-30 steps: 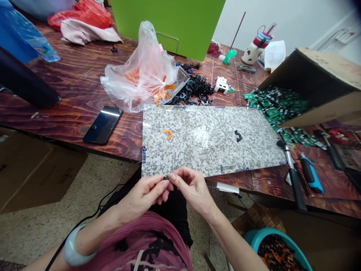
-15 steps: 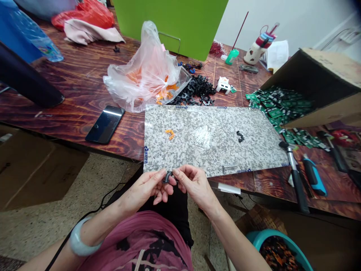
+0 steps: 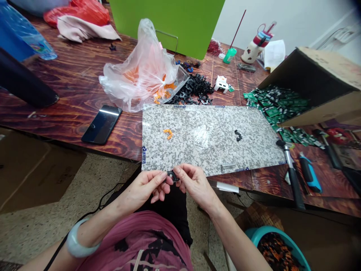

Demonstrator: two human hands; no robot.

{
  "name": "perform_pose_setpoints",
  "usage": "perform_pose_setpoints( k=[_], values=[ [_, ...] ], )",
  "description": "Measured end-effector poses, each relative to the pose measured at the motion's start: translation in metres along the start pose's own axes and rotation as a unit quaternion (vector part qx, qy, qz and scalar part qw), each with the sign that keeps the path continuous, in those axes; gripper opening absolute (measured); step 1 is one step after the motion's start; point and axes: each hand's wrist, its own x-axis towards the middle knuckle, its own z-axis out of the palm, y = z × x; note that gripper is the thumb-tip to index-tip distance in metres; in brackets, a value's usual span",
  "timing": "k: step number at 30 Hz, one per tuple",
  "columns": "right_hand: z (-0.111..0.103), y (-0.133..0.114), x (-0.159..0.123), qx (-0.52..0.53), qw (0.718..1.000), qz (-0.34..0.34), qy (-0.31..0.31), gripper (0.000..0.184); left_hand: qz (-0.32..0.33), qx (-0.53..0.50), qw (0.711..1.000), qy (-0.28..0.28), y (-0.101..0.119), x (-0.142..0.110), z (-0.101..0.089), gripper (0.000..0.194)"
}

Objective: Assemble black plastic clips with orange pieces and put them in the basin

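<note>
A small curved black plastic part (image 3: 172, 175) is pinched between my two hands, just off the front edge of a speckled grey stone slab (image 3: 158, 154). My left hand (image 3: 154, 183) grips its left end between thumb and fingers. On the other end, my right hand (image 3: 189, 181) closes with thumb and forefinger, and its fingertips partly cover the part. Lying on the slab are a curved orange plastic part (image 3: 168, 134), a pile of thin metal pins (image 3: 202, 132), another curved black part (image 3: 238, 135) and a small clear tube (image 3: 228, 166).
Behind the slab lie a heap of black parts (image 3: 194, 88) and a plastic bag (image 3: 141, 75) of orange parts. A phone (image 3: 102, 124) is at left. At right are a carton (image 3: 324, 90), green circuit boards (image 3: 273, 103), a hammer (image 3: 293, 177), a blue-handled tool (image 3: 310, 173) and a teal bucket (image 3: 255, 237) below.
The black part has turned between my fingers, from a steep arch to a flatter lie. Both hands keep their pinch, and the whole view has shifted slightly.
</note>
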Motion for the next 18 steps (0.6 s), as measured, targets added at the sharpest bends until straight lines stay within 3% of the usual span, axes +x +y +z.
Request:
perform_pose_setpoints(
  k=[5, 12, 15, 18],
  values=[
    [0.005, -0.003, 0.001, -0.043, 0.999, -0.033, -0.004, 0.034, 0.029, 0.063, 0.998, -0.008, -0.001, -0.001, 0.001, 0.038],
    [0.007, -0.018, 0.004, -0.163, 0.98, -0.112, 0.019, 0.03, 0.152, 0.17, 0.973, 0.017, 0.003, -0.003, -0.001, 0.034],
    [-0.002, -0.027, 0.022, -0.201, 0.968, -0.147, -0.009, 0.031, 0.14, 0.121, 0.982, 0.033, 0.006, 0.001, -0.003, 0.034],
    [-0.011, -0.035, 0.053, -0.32, 0.928, -0.181, 0.056, 0.034, 0.104, 0.024, 0.993, 0.059, 0.008, 0.003, -0.005, 0.035]
  ],
)
